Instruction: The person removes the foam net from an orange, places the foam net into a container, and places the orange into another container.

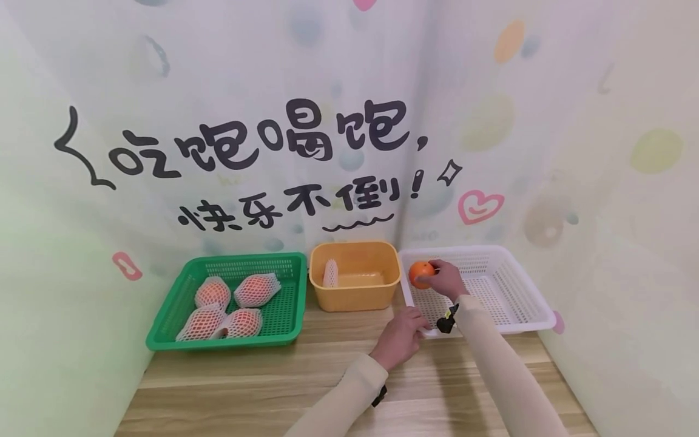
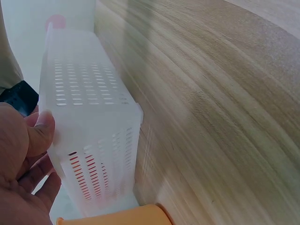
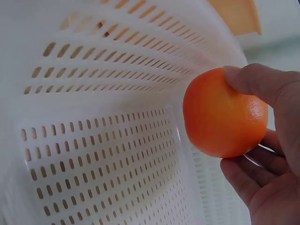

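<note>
My right hand (image 1: 449, 280) holds an orange (image 1: 422, 275) between thumb and fingertips, at the back left inside the white basket (image 1: 524, 282). In the right wrist view the smooth orange (image 3: 225, 113) is beside the slotted wall, with the thumb (image 3: 255, 82) on top and the fingers beneath. My left hand (image 1: 401, 337) grips the basket's front left corner. The left wrist view shows its thumb (image 2: 43, 133) pressed against the outside of the white basket (image 2: 89, 112), the other fingers near the rim. Through the side slots, some of the orange's colour shows.
A yellow-orange bin (image 1: 357, 298) stands left of the white basket, with a white foam net (image 1: 330, 274) inside. Farther left, a green basket (image 1: 240, 345) holds several reddish fruits in foam nets (image 1: 256, 290). All stand on a wooden table (image 1: 262, 388) before a printed curtain (image 1: 349, 73).
</note>
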Demonstrator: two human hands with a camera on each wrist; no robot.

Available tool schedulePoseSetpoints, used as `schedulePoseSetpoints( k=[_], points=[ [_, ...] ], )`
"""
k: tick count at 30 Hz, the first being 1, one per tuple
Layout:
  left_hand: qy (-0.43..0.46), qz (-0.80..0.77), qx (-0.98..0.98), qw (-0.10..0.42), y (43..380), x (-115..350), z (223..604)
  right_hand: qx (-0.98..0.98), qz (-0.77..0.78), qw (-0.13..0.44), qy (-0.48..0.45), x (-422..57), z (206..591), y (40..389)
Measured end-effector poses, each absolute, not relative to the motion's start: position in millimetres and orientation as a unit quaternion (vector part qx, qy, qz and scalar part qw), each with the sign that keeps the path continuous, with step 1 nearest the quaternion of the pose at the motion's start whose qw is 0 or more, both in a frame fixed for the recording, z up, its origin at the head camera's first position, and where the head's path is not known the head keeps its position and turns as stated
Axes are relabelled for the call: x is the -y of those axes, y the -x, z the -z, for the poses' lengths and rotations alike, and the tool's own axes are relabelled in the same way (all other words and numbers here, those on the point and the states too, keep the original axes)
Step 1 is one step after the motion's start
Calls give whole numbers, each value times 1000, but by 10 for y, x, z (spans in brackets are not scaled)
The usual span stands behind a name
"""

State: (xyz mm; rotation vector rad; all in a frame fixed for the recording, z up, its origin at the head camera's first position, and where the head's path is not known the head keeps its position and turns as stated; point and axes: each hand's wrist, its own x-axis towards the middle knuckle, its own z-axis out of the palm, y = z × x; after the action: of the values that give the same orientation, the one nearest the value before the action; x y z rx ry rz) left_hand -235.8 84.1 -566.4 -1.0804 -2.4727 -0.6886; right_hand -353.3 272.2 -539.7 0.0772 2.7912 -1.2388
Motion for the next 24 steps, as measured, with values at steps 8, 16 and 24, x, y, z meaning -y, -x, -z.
schedulePoseSetpoints(
  k=[8,16,24],
  points=[
    [380,246,871,191,2360,-856,5689,-932,359,41,-11,-2648,5545,3644],
    [381,248,870,191,2345,-858,5656,-939,341,46,-15,-2644,5613,3711],
    [368,256,877,171,2335,-867,5650,-929,362,65,-25,-2651,5656,3755]
  ],
)
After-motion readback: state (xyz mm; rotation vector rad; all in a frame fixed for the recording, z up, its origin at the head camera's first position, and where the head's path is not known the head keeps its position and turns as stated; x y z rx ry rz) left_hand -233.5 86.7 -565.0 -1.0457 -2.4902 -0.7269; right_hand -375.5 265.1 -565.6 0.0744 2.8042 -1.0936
